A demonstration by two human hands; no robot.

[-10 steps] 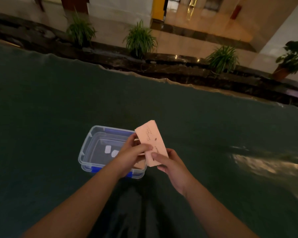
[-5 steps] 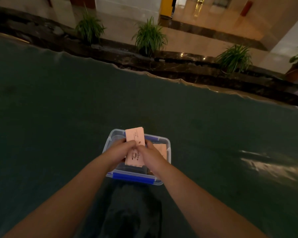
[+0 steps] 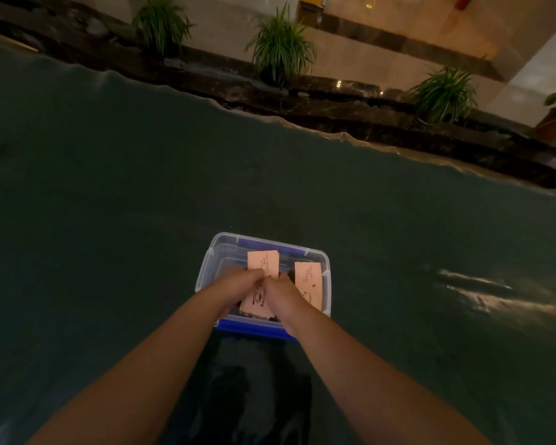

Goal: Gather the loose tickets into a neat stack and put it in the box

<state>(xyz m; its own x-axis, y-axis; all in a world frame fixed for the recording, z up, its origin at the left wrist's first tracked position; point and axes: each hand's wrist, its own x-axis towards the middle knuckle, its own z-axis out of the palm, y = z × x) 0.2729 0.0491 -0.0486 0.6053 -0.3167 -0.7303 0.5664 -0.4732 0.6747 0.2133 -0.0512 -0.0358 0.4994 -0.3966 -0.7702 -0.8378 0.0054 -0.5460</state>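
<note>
A clear plastic box (image 3: pixel 220 248) with blue clips sits on the dark green table cover, near the front. Both my hands are over its near half, holding a stack of pale pink tickets (image 3: pixel 263 263) low inside it. My left hand (image 3: pixel 238 282) pinches the stack's left side and my right hand (image 3: pixel 281 292) pinches its right side. A second pink ticket (image 3: pixel 308 281) lies flat in the box by the right wall, apart from the held stack. My hands hide the stack's middle and the box's near floor.
The green table cover (image 3: pixel 109 203) spreads wide on all sides of the box, with a glare patch (image 3: pixel 482 293) at the right. Beyond the far edge runs a dark stone ledge (image 3: pixel 334 101) with several potted plants (image 3: pixel 280 46).
My hands moved from beside the box to over it and lowered the ticket stack inside. The view shifted, so the box now appears centred.
</note>
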